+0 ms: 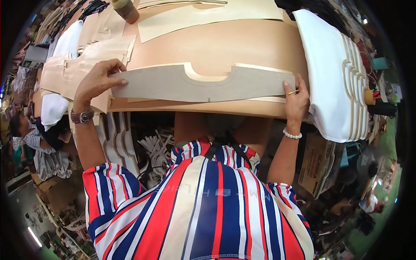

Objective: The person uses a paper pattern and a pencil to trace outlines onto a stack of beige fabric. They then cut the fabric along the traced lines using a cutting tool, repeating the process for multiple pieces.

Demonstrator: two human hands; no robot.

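Tan tabletop (pixel 208 47) beneath container (pixel 126 11), contents unclear

Bright centre, dark fisheye-curved rim

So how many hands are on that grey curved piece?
2 on the grey piece: the left hand at its left end and the right hand at its right end. No others show.

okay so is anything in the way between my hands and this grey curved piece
Nothing visible is. The left hand holds the grey curved piece at its left end, the right hand at its right end; the thin yellowish stick at the right hand blocks neither.
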